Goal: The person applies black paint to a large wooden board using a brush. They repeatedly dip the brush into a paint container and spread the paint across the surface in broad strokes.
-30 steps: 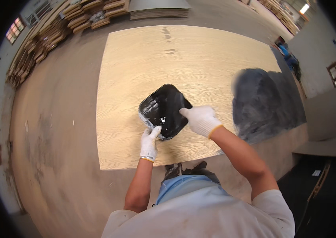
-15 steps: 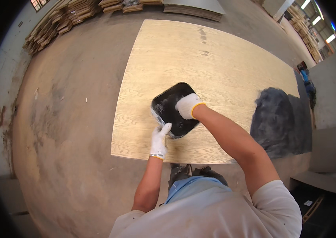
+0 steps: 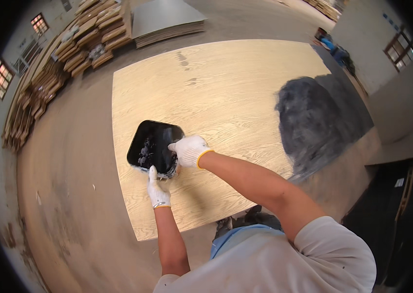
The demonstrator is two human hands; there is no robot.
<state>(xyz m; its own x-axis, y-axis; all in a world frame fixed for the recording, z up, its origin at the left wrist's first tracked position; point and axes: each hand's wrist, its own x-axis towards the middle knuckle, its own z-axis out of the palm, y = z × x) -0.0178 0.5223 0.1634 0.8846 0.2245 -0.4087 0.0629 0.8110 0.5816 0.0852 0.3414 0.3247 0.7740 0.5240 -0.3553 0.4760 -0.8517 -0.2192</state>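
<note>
A black square tub [image 3: 140, 141] with rounded corners is held over the left part of a wood-grain board [image 3: 216, 97]. Dark, wet-looking material lies inside, with pale patches, and pale smears mark its outer side. My left hand [image 3: 158, 190], in a white knitted glove, grips the near side with its thumb at the rim. My right hand [image 3: 191, 149], gloved likewise, is closed at the tub's right side, its thumb or a finger reaching over the opening. Whatever its curled fingers hold is hidden. A dark grey coating [image 3: 309, 122] covers the board's right part.
Stacked wooden boards [image 3: 94, 36] line the far left wall, beside a pile of grey sheets [image 3: 167, 22]. Blue and dark items [image 3: 335, 49] stand beyond the board's far right corner. A black surface [image 3: 374, 210] lies at the lower right. Small dark smudges [image 3: 183, 61] mark the board's far side.
The view has turned, shifting the board and tub leftward in the picture. The tub sits farther left over the board. My right hand has moved from inside the tub to its right side.
</note>
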